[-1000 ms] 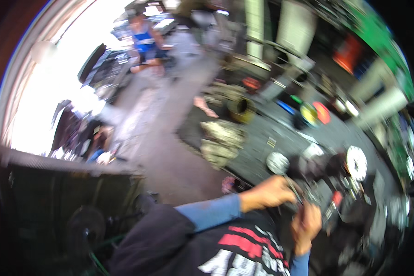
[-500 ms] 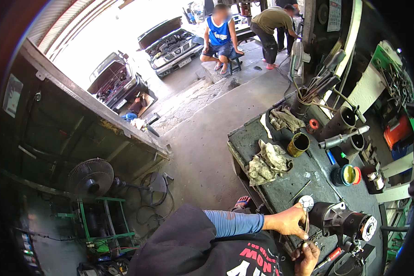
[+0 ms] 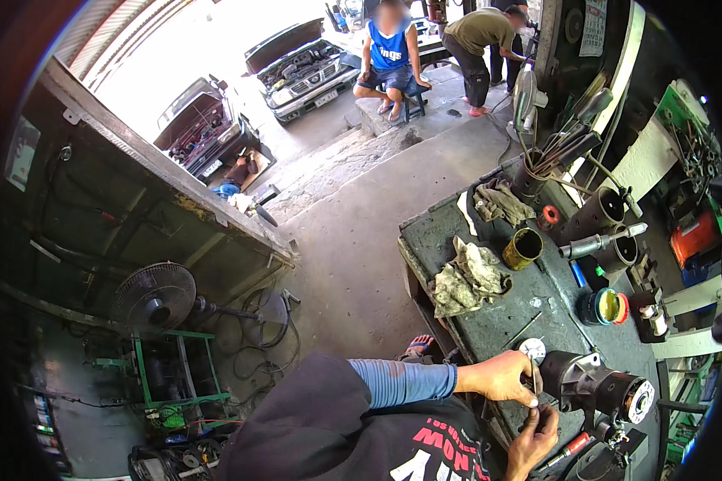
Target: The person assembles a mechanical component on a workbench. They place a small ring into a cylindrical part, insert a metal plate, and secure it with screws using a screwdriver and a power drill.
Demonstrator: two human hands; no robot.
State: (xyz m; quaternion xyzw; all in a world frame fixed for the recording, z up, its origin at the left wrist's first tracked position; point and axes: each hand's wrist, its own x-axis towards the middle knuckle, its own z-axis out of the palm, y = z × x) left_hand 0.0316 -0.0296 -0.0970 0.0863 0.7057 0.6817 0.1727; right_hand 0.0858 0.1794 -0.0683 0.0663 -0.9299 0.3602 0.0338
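My left hand, in a blue sleeve, is closed in a pinch on a thin flat metal piece above the workbench. Close below it is my right hand; its curled fingertips meet the left thumb, and what they hold, if anything, is hidden. Just right of both hands a dark cylindrical starter motor lies on the bench. A round silvery disc sits beyond the left fingers. Near the right hand lies a red-handled screwdriver.
The dark workbench carries a crumpled rag, a yellowish can, an open grease tub and metal tubes holding tools. A standing fan is at left. Farther off, one person sits on a stool and others stand.
My right hand has moved up to my left fingertips, closing the gap between them. The left hand keeps its pinch on the metal piece. The whole view has shifted slightly.
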